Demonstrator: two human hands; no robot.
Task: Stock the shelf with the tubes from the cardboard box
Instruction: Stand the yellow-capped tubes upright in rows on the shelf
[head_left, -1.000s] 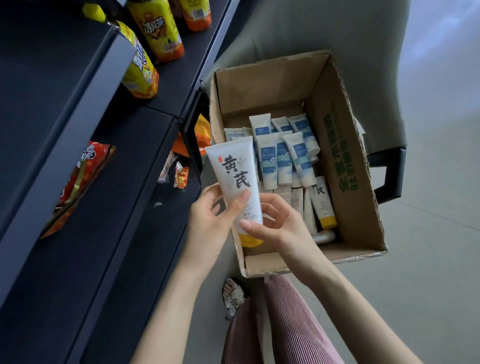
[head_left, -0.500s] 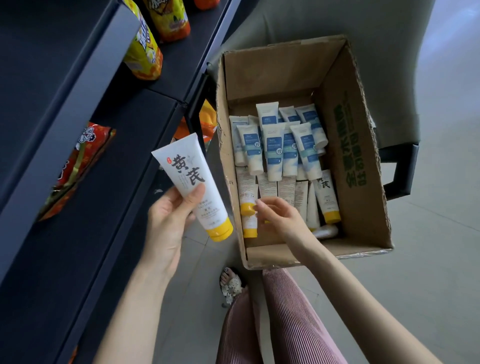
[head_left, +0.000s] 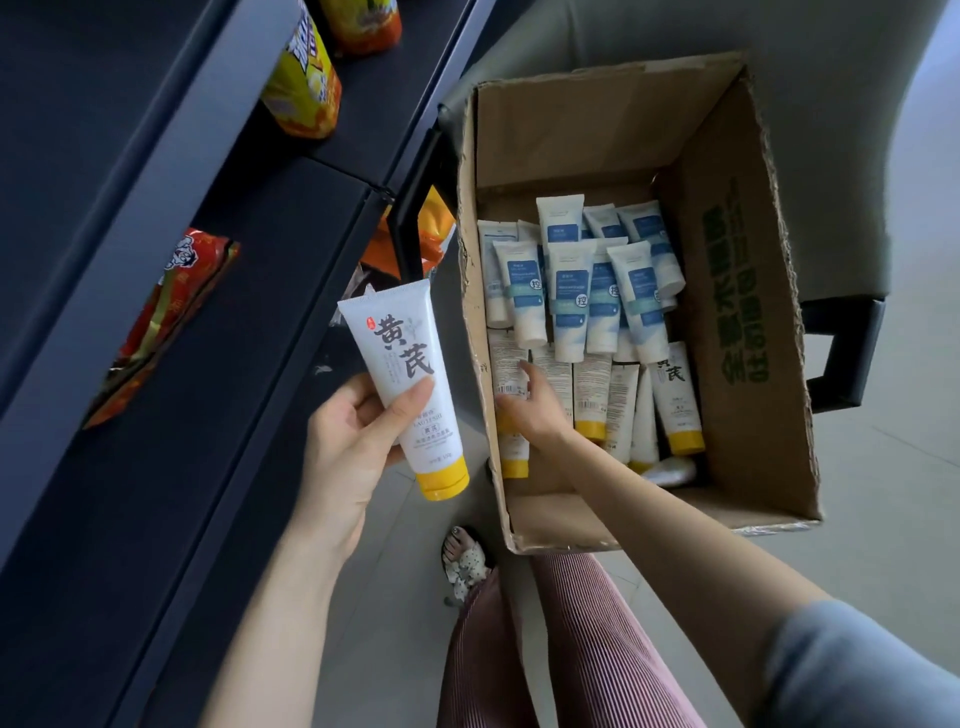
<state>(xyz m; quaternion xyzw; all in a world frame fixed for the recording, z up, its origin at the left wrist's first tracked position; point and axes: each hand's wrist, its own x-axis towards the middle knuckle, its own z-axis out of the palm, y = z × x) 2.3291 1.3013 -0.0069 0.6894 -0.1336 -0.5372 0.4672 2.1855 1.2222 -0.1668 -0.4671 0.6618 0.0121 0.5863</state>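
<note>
My left hand grips a white tube with a yellow cap between the dark shelf and the cardboard box. Inside the box, my right hand reaches down and its fingers lie on a white yellow-capped tube at the left wall; whether they grip it is unclear. Several blue-labelled tubes lie across the back, and several white yellow-capped tubes fill the front row.
Snack bags lie on the shelves: a red one on the left, yellow ones higher up, orange ones beside the box. The box sits on a grey chair. My striped trouser legs and slippered foot are below.
My left hand carried the tube out of the box toward the shelf. My right hand let go of it and went down onto the tubes at the box's left side.
</note>
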